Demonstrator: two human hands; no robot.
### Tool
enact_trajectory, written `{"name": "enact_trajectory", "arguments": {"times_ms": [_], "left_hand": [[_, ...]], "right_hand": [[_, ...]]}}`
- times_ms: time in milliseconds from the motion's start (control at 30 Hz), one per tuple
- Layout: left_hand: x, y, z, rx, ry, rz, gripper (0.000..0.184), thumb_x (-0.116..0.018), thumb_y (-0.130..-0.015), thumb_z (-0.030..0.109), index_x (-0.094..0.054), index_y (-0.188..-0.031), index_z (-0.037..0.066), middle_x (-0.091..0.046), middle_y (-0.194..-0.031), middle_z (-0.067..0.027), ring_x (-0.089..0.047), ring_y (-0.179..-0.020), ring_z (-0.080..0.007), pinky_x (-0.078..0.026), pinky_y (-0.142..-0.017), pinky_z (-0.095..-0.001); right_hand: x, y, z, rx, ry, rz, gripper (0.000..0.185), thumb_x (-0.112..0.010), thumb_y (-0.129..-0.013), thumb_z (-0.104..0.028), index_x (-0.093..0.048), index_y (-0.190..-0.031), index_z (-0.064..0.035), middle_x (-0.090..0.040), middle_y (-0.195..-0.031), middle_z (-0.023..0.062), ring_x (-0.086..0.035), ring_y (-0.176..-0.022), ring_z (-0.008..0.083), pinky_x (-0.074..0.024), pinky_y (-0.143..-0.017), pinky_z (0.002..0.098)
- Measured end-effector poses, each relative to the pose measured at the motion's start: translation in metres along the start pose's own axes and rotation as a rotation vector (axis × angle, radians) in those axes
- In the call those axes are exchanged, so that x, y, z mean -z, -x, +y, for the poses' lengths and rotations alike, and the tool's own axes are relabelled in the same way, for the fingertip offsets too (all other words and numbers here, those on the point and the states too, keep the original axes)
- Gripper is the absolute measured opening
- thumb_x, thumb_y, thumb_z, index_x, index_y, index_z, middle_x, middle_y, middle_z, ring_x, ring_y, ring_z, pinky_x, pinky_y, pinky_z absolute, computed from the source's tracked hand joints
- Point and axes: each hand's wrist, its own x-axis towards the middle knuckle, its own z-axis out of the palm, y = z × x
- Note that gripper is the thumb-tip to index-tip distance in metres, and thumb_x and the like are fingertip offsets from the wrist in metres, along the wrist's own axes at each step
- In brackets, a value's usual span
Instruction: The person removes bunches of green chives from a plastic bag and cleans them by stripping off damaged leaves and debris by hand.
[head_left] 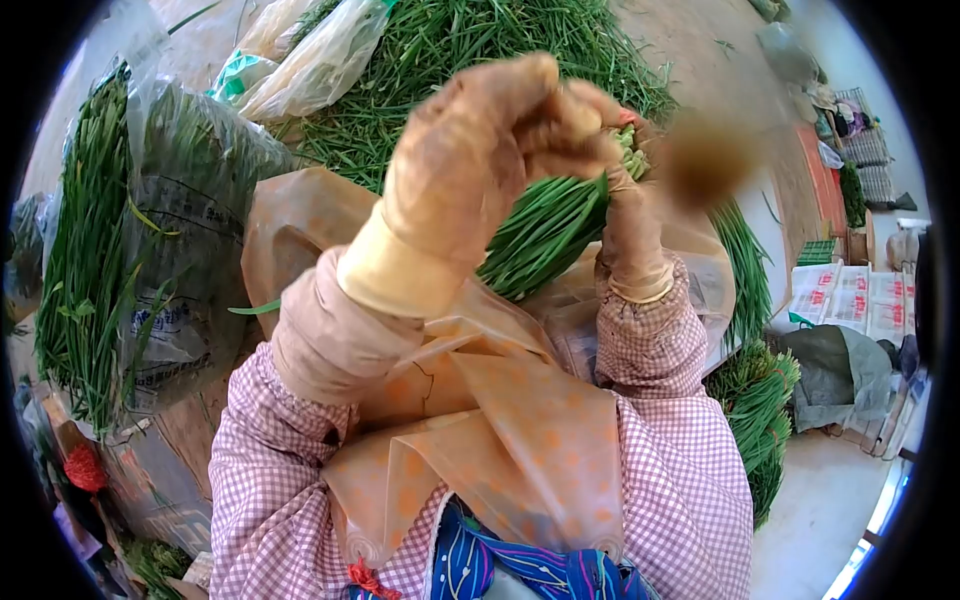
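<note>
A bunch of chives [550,235], long green stalks with paler ends, lies across my lap. My right hand [630,195], gloved, is wrapped round it near the pale ends. My left hand [480,135], in a stained, yellowish glove, is raised in front of the bunch with its fingers curled, blurred by motion. It partly hides the bunch, and whatever its fingers may hold cannot be made out. A small red bit [627,117] shows by the pale ends, too small to name. Under the bunch spreads an orange-patterned plastic apron [480,420].
A large heap of loose chives [500,40] lies ahead. At left stands a clear plastic bag [185,260] beside upright chives [90,260]. More chive bundles [750,420] lie at right. A red tangle [85,467] sits at lower left. A brown blur [705,160] hides part of the right side.
</note>
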Motion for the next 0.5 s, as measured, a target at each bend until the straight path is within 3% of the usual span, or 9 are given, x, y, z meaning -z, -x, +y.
{"name": "enact_trajectory", "arguments": {"times_ms": [33, 133, 200, 233, 267, 300, 367, 433, 500], "left_hand": [[-0.002, -0.005, 0.004, -0.071, 0.089, -0.025, 0.034, -0.047, -0.097, 0.031, -0.063, -0.095, 0.000, -0.061, -0.113, -0.0214, -0.065, -0.096, -0.0295, -0.055, -0.084, -0.0382], [0.008, -0.028, 0.038, -0.131, 0.128, -0.138, 0.030, -0.054, -0.094, 0.024, -0.061, -0.109, -0.001, -0.063, -0.110, -0.0157, -0.064, -0.098, -0.0272, -0.053, -0.085, -0.0364], [0.024, -0.043, 0.068, -0.183, 0.223, -0.339, 0.037, -0.045, -0.098, 0.022, -0.050, -0.127, -0.001, -0.056, -0.123, -0.0184, -0.057, -0.111, -0.0292, -0.051, -0.092, -0.0367], [0.020, -0.042, 0.083, -0.199, 0.253, -0.403, 0.040, -0.042, -0.100, 0.022, -0.046, -0.132, -0.001, -0.054, -0.128, -0.0193, -0.055, -0.116, -0.0299, -0.050, -0.094, -0.0368], [0.012, -0.024, 0.097, -0.209, -0.169, -0.187, 0.042, -0.042, -0.100, 0.024, -0.045, -0.133, -0.001, -0.054, -0.128, -0.0181, -0.055, -0.115, -0.0302, -0.051, -0.093, -0.0373], [0.018, -0.017, 0.093, -0.267, -0.633, -0.026, 0.043, -0.047, -0.098, 0.027, -0.047, -0.131, -0.001, -0.054, -0.127, -0.0173, -0.055, -0.114, -0.0296, -0.049, -0.093, -0.0367], [0.030, -0.002, 0.084, -0.159, -1.761, 0.366, 0.045, -0.055, -0.093, 0.031, -0.051, -0.126, 0.001, -0.056, -0.123, -0.0157, -0.055, -0.111, -0.0283, -0.047, -0.092, -0.0353], [0.038, 0.019, 0.079, -0.218, -1.977, 0.471, 0.032, -0.057, -0.093, 0.023, -0.060, -0.115, 0.000, -0.065, -0.108, -0.0132, -0.064, -0.096, -0.0219, -0.051, -0.083, -0.0324], [0.028, 0.042, 0.075, -0.183, -1.044, 0.725, 0.030, -0.061, -0.092, 0.021, -0.060, -0.113, 0.000, -0.066, -0.097, -0.0094, -0.063, -0.081, -0.0150, -0.050, -0.070, -0.0257]], "right_hand": [[0.002, 0.003, 0.001, -0.181, -0.158, -0.012, 0.026, -0.068, -0.083, -0.001, -0.060, -0.108, -0.0038, -0.065, -0.081, 0.0055, -0.063, -0.070, 0.0124, -0.0521, -0.065, 0.0248], [-0.001, 0.004, -0.002, -0.208, -0.235, -0.021, 0.025, -0.067, -0.083, -0.001, -0.060, -0.107, -0.0033, -0.064, -0.078, 0.0063, -0.063, -0.066, 0.0146, -0.0523, -0.061, 0.0266], [0.008, 0.000, -0.002, -0.212, -0.193, 0.017, 0.026, -0.067, -0.084, -0.005, -0.058, -0.108, -0.0026, -0.063, -0.075, 0.0064, -0.063, -0.065, 0.0172, -0.0526, -0.063, 0.0292], [0.020, -0.006, -0.005, -0.091, -0.119, 0.009, 0.028, -0.066, -0.084, -0.008, -0.057, -0.110, -0.0025, -0.062, -0.077, 0.0066, -0.062, -0.068, 0.0179, -0.0528, -0.066, 0.0309], [0.035, -0.015, -0.008, 0.034, -0.046, -0.003, 0.030, -0.066, -0.085, -0.010, -0.055, -0.112, -0.0024, -0.062, -0.078, 0.0067, -0.062, -0.071, 0.0186, -0.0531, -0.068, 0.0326], [0.066, -0.030, -0.001, 0.036, -0.218, -0.022, 0.032, -0.065, -0.085, -0.011, -0.054, -0.114, -0.0025, -0.061, -0.080, 0.0070, -0.061, -0.075, 0.0195, -0.0529, -0.072, 0.0348], [0.068, -0.029, -0.027, 0.024, -0.315, 0.110, 0.032, -0.064, -0.086, -0.013, -0.053, -0.114, -0.0032, -0.060, -0.084, 0.0066, -0.058, -0.083, 0.0207, -0.0515, -0.080, 0.0386], [0.082, -0.031, -0.037, 0.036, -0.399, 0.177, 0.030, -0.064, -0.086, -0.014, -0.054, -0.113, -0.0037, -0.060, -0.083, 0.0057, -0.058, -0.083, 0.0209, -0.0507, -0.082, 0.0387], [0.084, -0.026, -0.046, 0.025, -0.499, 0.311, 0.023, -0.061, -0.089, -0.015, -0.056, -0.110, -0.0055, -0.059, -0.083, 0.0026, -0.058, -0.085, 0.0199, -0.0487, -0.087, 0.0385]]}}
